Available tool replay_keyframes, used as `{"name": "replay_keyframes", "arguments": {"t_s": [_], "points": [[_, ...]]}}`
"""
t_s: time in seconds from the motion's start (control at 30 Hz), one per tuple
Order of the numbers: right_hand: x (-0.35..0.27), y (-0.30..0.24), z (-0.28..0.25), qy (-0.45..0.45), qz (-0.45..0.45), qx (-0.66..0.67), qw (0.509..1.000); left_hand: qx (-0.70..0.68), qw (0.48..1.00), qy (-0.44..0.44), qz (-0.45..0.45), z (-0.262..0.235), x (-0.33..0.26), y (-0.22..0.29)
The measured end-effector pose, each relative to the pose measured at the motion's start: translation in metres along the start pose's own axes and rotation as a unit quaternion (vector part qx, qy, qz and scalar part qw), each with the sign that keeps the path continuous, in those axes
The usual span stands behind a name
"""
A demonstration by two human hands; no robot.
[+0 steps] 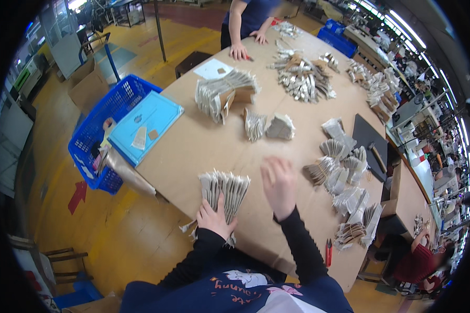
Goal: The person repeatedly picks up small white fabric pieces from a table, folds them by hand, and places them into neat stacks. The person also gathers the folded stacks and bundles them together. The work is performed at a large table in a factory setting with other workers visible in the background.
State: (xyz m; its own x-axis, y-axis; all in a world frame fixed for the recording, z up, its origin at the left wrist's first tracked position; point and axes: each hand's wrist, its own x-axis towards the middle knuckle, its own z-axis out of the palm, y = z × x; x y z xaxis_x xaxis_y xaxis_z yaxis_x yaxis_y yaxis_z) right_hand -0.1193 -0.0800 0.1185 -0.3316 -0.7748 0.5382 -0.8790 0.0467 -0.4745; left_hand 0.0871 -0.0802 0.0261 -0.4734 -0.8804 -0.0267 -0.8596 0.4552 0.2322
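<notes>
At the near edge of the table, my left hand (215, 218) is closed on a fanned bundle of cut pieces (225, 188), greyish white and layered like thin fabric or paper. Its loose ends hang down by the table edge. My right hand (279, 187) is raised over the table to the right of the bundle. Its fingers are smeared by motion, and I see nothing clearly held in them. Beyond my hands lie two small stacks, a striped one (255, 125) and a paler one (281, 127). A larger curved stack (225, 95) with brown pieces stands farther back.
Several tied bundles (344, 177) line the right side, near a dark board (369, 146) and red-handled snippers (328, 252). A blue folder (145, 128) lies on a blue plastic basket (96, 128) at left. Another person's hand (238, 51) rests at the far edge, near a heaped pile (305, 78).
</notes>
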Motion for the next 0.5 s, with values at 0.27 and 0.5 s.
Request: {"name": "replay_keyframes", "arguments": {"t_s": [0.27,0.5], "points": [[0.174,0.066,0.136,-0.282,-0.065,-0.352,0.890,-0.005,1.000,0.000,-0.030,-0.001,0.000,0.009],[0.195,0.125,0.137,-0.415,0.215,-0.343,0.814,-0.085,0.995,0.033,-0.029,-0.014,0.002,-0.007]]}}
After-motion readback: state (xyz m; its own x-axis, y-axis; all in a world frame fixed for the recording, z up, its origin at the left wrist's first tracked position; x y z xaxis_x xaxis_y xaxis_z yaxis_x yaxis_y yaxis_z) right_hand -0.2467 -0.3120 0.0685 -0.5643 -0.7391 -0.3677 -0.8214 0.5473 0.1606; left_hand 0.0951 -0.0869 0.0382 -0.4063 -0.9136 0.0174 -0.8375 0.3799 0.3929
